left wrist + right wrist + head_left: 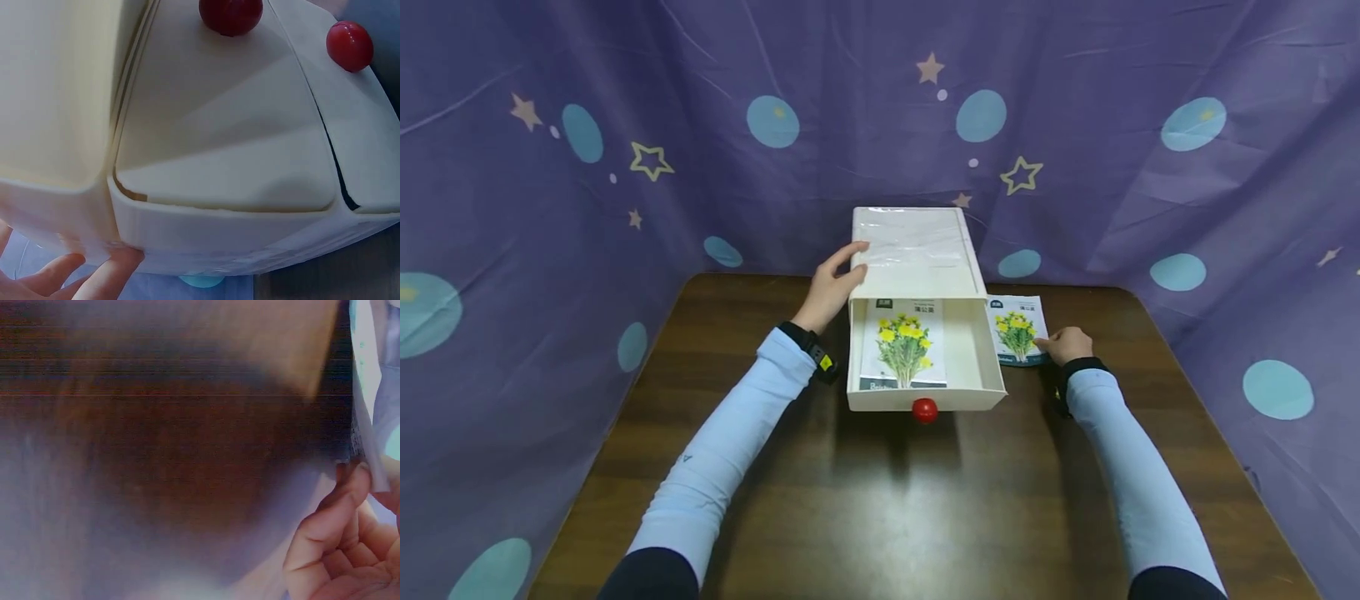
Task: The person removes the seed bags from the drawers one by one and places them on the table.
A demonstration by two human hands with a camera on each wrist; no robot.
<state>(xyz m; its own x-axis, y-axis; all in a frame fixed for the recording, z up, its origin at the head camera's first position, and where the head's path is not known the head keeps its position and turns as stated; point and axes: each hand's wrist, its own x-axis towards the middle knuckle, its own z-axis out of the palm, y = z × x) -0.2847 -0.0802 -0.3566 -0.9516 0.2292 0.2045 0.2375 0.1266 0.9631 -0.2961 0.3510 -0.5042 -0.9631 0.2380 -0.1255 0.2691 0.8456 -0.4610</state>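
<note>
A white drawer cabinet (910, 242) stands at the back of the table, its top drawer (972, 342) pulled out by a red knob side facing me. Inside that drawer, on the left, lies a seed packet (904, 346) printed with yellow flowers. My left hand (829, 292) rests against the cabinet's upper left edge, fingertips (125, 256) touching its side wall. To the right of the cabinet, my right hand (1067, 343) pinches the lower right edge of a second, similar seed packet (1017, 327). In the right wrist view this packet (369, 394) appears edge-on between thumb and fingers.
Two lower drawers with red knobs (350, 47) are closed in the left wrist view. The brown wooden table (895, 508) extends in front of the cabinet. A purple curtain (865, 100) with stars and ovals hangs right behind the table.
</note>
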